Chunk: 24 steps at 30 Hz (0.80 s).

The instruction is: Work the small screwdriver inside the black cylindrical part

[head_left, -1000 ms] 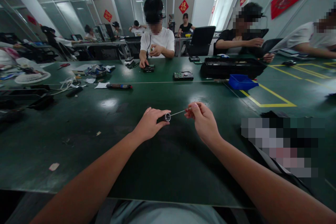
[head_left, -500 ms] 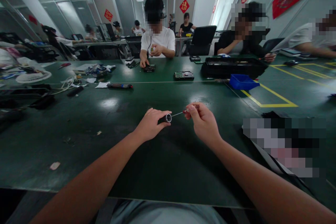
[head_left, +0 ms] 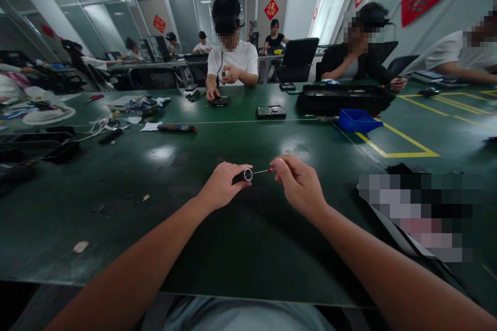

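Note:
Fingers and thumb of my left hand (head_left: pixel 220 186) are closed around a dark cylinder (head_left: pixel 247 175) whose round end, ringed in silver, faces right. My right hand (head_left: pixel 300 182) pinches the red handle of a thin screwdriver (head_left: pixel 262 171). Its metal shaft points left and reaches the ringed end of the cylinder. I cannot tell whether the tip is inside or only touching. Most of the cylinder's body is hidden by my left hand, and most of the handle by my right fingers. Both hands are above the green table (head_left: pixel 217 248).
A blue bin (head_left: pixel 357 120) and a long black casing (head_left: pixel 344 99) lie at the far right. A hard drive (head_left: pixel 271 111) lies ahead, a grey-black tool (head_left: pixel 176 128) left of it. Across the table a person (head_left: pixel 233 62) handles a dark device (head_left: pixel 220 101). Cables and parts clutter the left.
My right hand has dipped slightly, and the screwdriver lies a little flatter, with less of its handle showing. The left hand still holds the cylinder in nearly the same place.

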Each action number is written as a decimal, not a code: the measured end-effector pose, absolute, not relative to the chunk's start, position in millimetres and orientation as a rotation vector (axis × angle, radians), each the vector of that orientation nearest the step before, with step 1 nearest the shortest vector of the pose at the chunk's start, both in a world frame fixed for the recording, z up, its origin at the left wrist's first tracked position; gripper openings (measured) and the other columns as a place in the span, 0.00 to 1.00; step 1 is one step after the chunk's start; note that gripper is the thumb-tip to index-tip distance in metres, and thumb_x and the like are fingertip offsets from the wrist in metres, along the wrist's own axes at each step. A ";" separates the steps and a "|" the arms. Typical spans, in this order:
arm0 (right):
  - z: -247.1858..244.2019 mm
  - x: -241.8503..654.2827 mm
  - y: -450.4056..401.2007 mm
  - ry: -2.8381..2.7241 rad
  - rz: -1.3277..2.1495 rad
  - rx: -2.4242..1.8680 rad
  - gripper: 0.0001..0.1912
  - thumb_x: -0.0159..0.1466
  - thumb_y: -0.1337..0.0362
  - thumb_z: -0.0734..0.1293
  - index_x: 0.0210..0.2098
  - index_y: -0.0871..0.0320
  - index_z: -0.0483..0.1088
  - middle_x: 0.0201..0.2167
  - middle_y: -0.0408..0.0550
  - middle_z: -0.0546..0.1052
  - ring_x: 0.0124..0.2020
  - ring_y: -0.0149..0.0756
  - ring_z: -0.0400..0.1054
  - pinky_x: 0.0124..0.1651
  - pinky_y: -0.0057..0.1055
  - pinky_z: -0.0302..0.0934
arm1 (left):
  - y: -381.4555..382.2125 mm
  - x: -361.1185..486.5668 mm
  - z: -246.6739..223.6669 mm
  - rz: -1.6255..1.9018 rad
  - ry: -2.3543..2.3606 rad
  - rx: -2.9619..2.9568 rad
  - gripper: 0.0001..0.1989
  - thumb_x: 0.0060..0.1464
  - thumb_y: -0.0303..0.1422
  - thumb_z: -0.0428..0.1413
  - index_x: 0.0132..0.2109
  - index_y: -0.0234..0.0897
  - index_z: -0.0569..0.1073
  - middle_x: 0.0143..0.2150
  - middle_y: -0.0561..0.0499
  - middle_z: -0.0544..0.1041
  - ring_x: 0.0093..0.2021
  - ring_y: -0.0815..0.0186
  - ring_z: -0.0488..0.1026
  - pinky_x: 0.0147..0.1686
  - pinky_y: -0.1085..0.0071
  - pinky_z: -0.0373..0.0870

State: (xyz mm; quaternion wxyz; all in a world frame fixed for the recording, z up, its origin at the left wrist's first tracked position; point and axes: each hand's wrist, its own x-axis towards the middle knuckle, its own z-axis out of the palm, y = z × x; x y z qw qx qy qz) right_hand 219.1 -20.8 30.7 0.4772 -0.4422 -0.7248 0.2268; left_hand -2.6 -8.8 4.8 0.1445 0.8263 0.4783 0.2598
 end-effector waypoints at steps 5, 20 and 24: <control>31.6 217.9 -23.4 -1.782 0.501 -1.151 0.14 0.72 0.56 0.57 0.44 0.53 0.73 0.26 0.43 0.75 0.25 0.35 0.69 0.31 0.33 0.59 | -8.4 -3.3 4.3 0.754 1.374 2.369 0.20 0.61 0.36 0.60 0.59 0.44 0.72 0.50 0.49 0.79 0.49 0.57 0.72 0.54 0.55 0.65; 24.4 213.9 -15.9 -1.487 0.858 -1.024 0.12 0.68 0.55 0.63 0.39 0.56 0.72 0.32 0.48 0.77 0.33 0.38 0.72 0.39 0.37 0.67 | -9.7 -2.1 7.1 0.755 1.398 2.344 0.20 0.60 0.34 0.61 0.58 0.41 0.73 0.51 0.49 0.78 0.49 0.58 0.72 0.55 0.58 0.66; 14.4 214.5 -4.0 -1.281 1.029 -0.982 0.15 0.67 0.50 0.63 0.37 0.55 0.72 0.30 0.46 0.75 0.31 0.36 0.71 0.39 0.37 0.68 | -7.8 -4.4 6.9 0.775 1.318 2.368 0.20 0.61 0.34 0.60 0.59 0.44 0.72 0.54 0.49 0.77 0.53 0.58 0.72 0.58 0.56 0.65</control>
